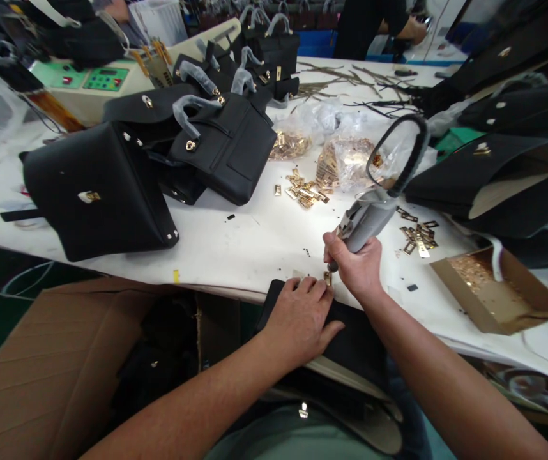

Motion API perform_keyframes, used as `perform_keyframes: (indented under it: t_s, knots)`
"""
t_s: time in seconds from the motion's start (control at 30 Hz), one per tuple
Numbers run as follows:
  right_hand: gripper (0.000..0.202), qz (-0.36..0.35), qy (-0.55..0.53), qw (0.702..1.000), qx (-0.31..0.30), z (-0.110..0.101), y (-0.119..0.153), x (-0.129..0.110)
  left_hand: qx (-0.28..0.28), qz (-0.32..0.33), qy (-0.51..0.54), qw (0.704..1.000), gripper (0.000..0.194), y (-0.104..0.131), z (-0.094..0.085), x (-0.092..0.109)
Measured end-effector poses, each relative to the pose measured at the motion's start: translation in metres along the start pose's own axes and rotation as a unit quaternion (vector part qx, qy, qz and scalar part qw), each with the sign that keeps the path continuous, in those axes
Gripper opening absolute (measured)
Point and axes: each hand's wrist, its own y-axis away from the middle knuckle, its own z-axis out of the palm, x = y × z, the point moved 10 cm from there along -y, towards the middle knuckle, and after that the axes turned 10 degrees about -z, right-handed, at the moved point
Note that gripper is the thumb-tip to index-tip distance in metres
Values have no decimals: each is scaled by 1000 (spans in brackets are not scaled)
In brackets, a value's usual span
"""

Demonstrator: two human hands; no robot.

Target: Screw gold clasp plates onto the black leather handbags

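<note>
My right hand (357, 265) is wrapped round a grey handheld power tool (372, 214) with a coiled black cord. The tool's tip points down at a small gold metal plate (327, 278) on the edge of a black leather bag (355, 338). Flat on that bag lies my left hand (300, 319), its fingers spread beside the plate and its thumb apart. The bag rests at the table's front edge and over my lap. Behind the tool, loose gold plates (305, 191) lie in a pile.
Black handbags (96, 185) crowd the white table (216, 246) at left; more bags (489, 169) stand at right. A cardboard tray (508, 313) of small gold pieces sits front right. Plastic bags of hardware (345, 163) lie behind. A large carton (48, 345) stands below left. Another person (370, 25) is at the back.
</note>
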Motion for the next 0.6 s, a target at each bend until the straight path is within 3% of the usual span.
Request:
perform_keyframes:
  t_s: [0.37, 0.6]
  knots:
    - [30, -6, -21, 994, -105, 25, -5, -1, -4, -4, 7, 1000, 50, -1, 0, -1]
    - [40, 2, -59, 993, -106, 21, -6, 8, 2, 2, -3, 1000, 48, 2, -3, 1]
